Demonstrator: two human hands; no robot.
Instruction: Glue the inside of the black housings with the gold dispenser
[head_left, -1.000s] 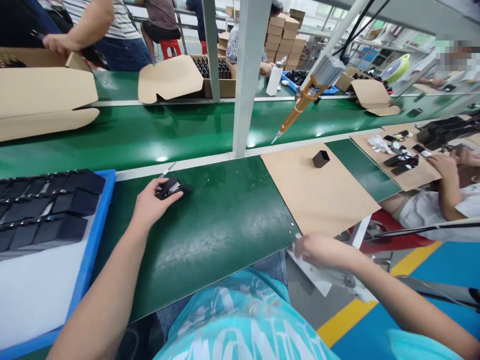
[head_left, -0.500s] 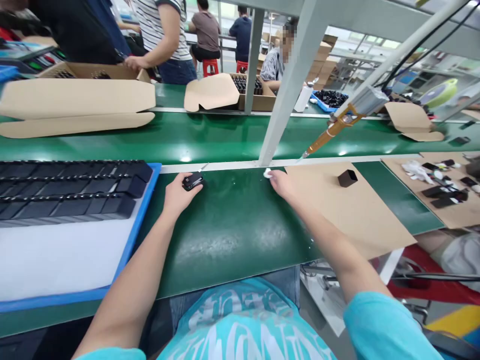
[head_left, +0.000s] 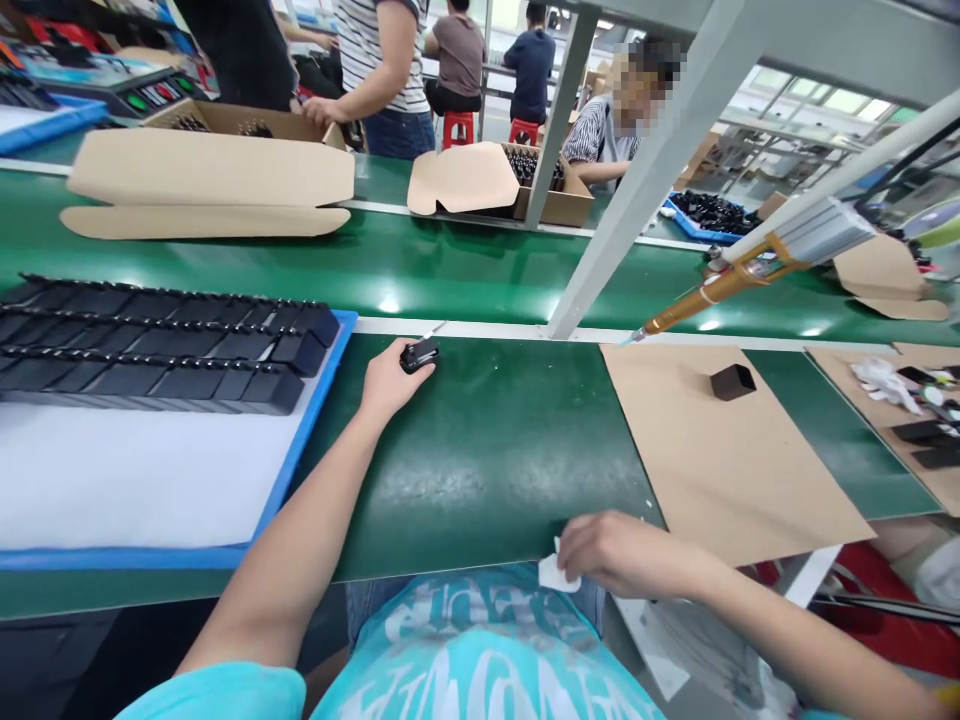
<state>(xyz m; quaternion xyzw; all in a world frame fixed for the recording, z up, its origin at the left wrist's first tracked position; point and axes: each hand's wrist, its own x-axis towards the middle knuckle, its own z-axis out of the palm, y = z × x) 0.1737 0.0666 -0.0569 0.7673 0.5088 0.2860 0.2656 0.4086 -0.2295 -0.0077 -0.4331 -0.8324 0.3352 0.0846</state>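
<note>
My left hand (head_left: 390,382) rests on the green table (head_left: 480,440) near its far edge, fingers closed round a small black part (head_left: 419,354). At the table's near edge, my right hand (head_left: 611,553) pinches a small white piece, cloth or paper (head_left: 553,575), just above my lap. A blue tray (head_left: 300,440) with a white liner sits to the left of my left hand; rows of black parts (head_left: 157,345) fill its far half.
A brown cardboard sheet (head_left: 720,460) with one small black box (head_left: 733,381) lies to the right. An orange dispenser nozzle (head_left: 705,295) hangs over it from a slanted grey post (head_left: 637,190). Beyond the green conveyor (head_left: 450,270) stand open cartons and several people.
My right hand has drawn back from the far middle of the table to the near edge with the white piece. The left hand keeps its hold on the black part.
</note>
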